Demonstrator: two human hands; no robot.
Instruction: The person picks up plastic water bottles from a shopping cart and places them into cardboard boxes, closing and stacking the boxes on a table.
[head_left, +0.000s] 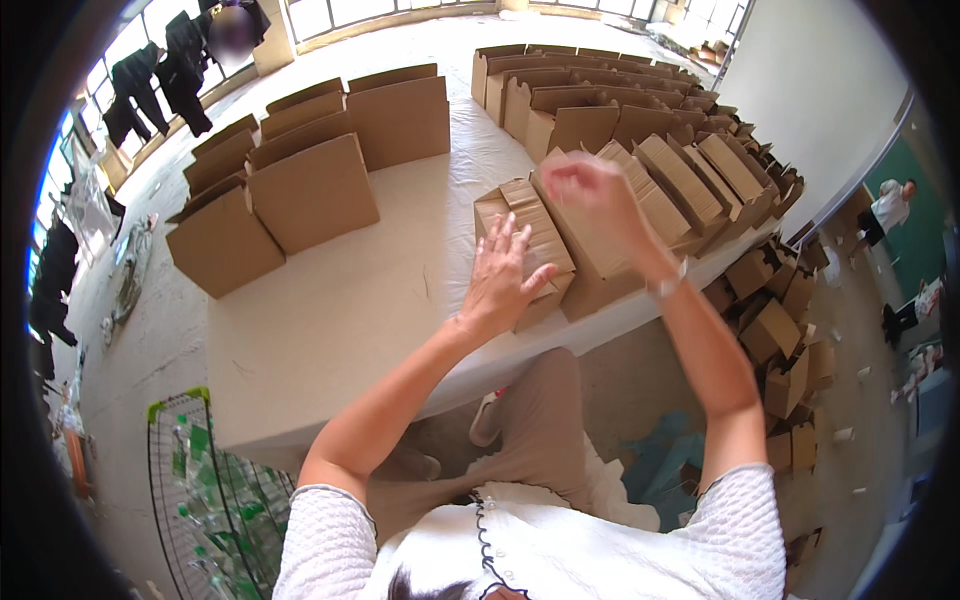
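Observation:
My left hand (501, 276) lies flat on a small closed cardboard box (534, 201), fingers spread over its creased top. My right hand (589, 187) is raised above a neighbouring cardboard box (585, 244) and looks curled. Motion blurs it, so whether anything is between its fingers cannot be told. Both boxes rest near the front edge of a table with a pale cover (360, 315). Beyond my right hand stand more boxes with closed tops (679, 180), packed side by side.
Open-topped cartons (311, 195) stand at the table's left, and rows of open boxes (577, 120) fill its far right. Loose boxes (772, 330) are heaped on the floor at right. A wire cart (154, 450) holds plastic bottles. Two people (891, 206) are in the right background.

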